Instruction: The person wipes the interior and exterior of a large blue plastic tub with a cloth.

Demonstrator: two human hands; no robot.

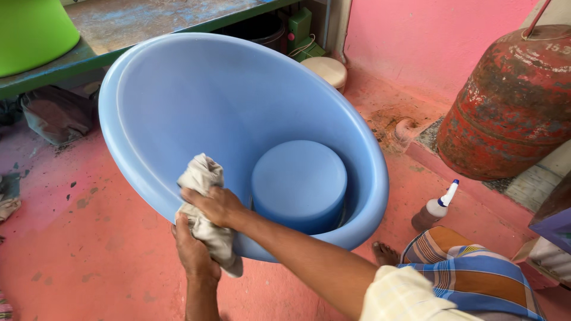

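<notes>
1. Nearest to the camera, the left hand (193, 252) comes up from the bottom edge of the view and is closed on the lower end of a pale cloth (205, 220), at the near rim of a big light blue tub (178, 101).
2. The right hand (217, 205) reaches across from the right and presses the same cloth against the inner wall of the tub, with the fingers closed over the fabric.
3. The tub is tilted on the pink floor (89, 238), its opening turned to the person; its round flat bottom is toward the right.
4. The inside of the tub looks clean and without marks. I judge the wiping is well along at the near rim, but I cannot tell how much of the wall is already wiped, and the outside is hidden.
5. At the right, beside a striped garment (470, 267), a small spray bottle (436, 208) stands on the floor, apart from the tub.
6. Farther right stands a rusty red gas cylinder (511, 101), near the pink wall.
7. Farthest, a green shelf (148, 24) carries a green basin (33, 32) at its left end.
</notes>
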